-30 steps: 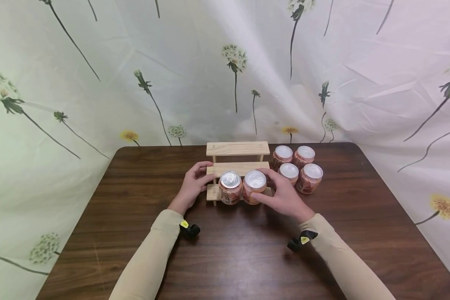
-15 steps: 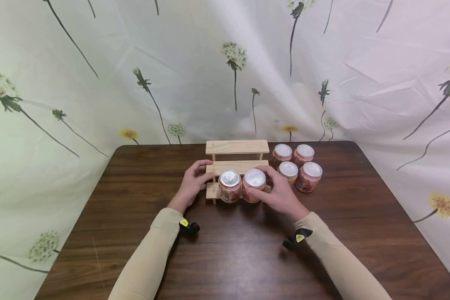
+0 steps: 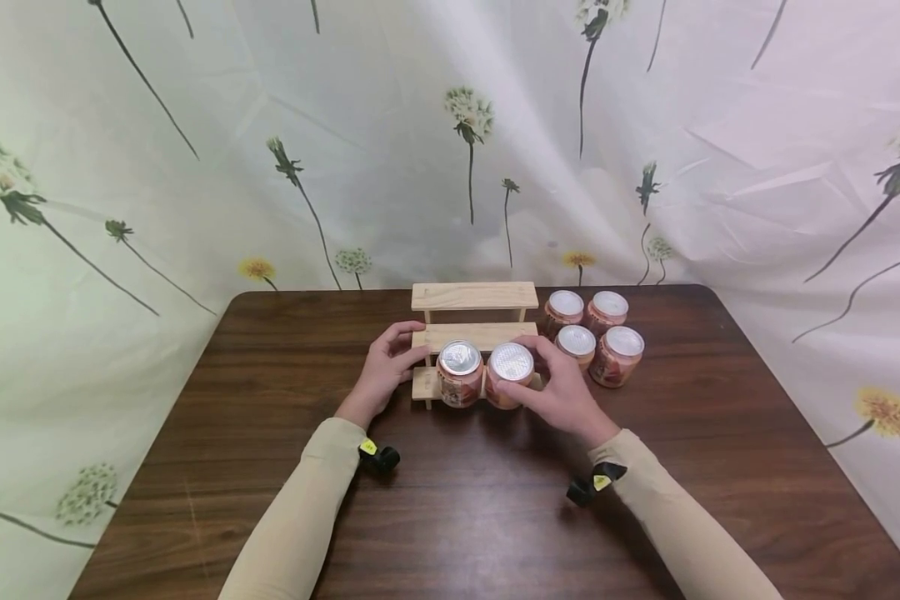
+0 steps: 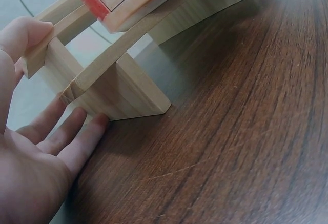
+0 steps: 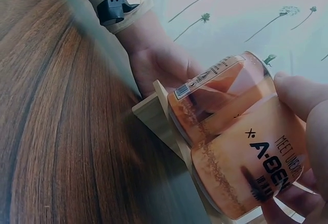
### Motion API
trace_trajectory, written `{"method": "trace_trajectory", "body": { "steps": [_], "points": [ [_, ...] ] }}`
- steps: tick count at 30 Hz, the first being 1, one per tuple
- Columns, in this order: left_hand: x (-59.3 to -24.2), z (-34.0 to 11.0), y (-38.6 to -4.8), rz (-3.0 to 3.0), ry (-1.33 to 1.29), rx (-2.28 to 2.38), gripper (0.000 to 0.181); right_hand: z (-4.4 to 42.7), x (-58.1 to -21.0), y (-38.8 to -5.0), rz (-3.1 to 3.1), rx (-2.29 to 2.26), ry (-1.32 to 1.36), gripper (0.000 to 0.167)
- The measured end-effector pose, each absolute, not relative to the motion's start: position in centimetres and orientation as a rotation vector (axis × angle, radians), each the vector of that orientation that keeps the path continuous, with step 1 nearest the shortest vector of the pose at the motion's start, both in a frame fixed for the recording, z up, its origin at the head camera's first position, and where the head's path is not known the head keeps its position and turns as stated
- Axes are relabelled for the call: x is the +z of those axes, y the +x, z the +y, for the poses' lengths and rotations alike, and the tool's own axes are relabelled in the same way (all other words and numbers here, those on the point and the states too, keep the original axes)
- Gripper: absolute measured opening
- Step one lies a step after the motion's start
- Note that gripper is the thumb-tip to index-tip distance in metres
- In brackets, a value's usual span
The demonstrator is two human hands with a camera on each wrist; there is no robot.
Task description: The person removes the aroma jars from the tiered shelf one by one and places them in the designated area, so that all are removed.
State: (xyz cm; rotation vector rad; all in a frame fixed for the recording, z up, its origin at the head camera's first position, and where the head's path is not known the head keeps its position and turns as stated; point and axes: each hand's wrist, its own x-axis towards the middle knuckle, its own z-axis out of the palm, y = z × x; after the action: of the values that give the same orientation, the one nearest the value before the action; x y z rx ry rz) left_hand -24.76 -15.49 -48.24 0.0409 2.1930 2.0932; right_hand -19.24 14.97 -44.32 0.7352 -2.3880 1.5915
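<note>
A small three-step wooden rack [image 3: 474, 296] stands at the back of the table. Two orange-labelled cans with silver lids, a left can [image 3: 461, 385] and a right can [image 3: 511, 363], sit side by side on its lowest step. My right hand [image 3: 566, 393] grips the right can, thumb across its front and fingers behind. At the rack's left end, my left hand [image 3: 382, 371] holds the middle step. In the left wrist view the thumb [image 4: 31, 32] lies on that step, while the lower fingers [image 4: 87, 137] touch the side leg.
Several matching cans [image 3: 618, 358] stand in a cluster right of the rack, close to my right hand. The dark wooden table [image 3: 465, 517] meets a dandelion-print curtain [image 3: 390, 167] along its back. Each wrist wears a small black camera [image 3: 381, 458].
My right wrist has moved slightly left, and the thumb has shifted across the right can's front. That can has moved slightly right, away from the left one. The left hand stays put.
</note>
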Motion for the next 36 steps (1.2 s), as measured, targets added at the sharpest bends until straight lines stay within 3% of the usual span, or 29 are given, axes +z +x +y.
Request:
{"method": "trace_trajectory", "body": {
  "steps": [6, 36],
  "points": [
    [-48.5, -15.5, -24.8, 2.187, 0.046, 2.098, 0.045, 15.7, -44.1, -18.5, -2.388, 1.629, 0.685, 0.062],
    [-48.1, -15.4, -24.6, 2.162, 0.074, 2.136, 0.044, 22.1, -43.3, -15.6, -2.414, 1.428, 0.544, 0.058]
  ]
}}
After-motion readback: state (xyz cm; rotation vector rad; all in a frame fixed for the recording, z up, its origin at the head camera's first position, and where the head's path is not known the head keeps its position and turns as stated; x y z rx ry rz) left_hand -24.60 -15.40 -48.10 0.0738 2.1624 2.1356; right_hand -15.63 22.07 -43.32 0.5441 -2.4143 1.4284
